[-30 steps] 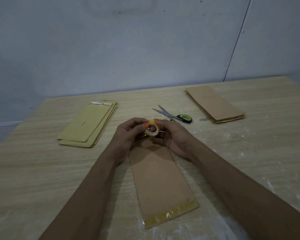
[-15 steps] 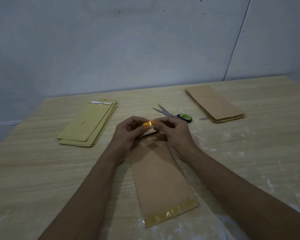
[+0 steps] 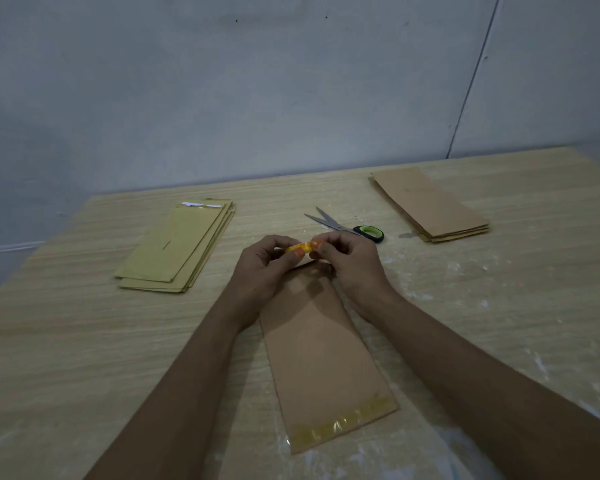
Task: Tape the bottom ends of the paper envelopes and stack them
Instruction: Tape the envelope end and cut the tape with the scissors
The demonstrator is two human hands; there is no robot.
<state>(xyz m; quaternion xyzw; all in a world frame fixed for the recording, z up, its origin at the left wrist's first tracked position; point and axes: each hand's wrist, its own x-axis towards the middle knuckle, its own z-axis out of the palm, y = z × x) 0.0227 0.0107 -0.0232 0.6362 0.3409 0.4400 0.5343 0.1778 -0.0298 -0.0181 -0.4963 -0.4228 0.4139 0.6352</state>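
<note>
Left hand and right hand each pinch tape, raised above far end of envelope, likely to pull strip. Envelope flat on bench, near end already taped; stacks either side.

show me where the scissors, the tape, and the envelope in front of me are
scissors (image 3: 368, 232), head view, green handle.
tape (image 3: 299, 246), head view, strip between the hands.
envelope (image 3: 321, 355), head view, bare middle.
</note>
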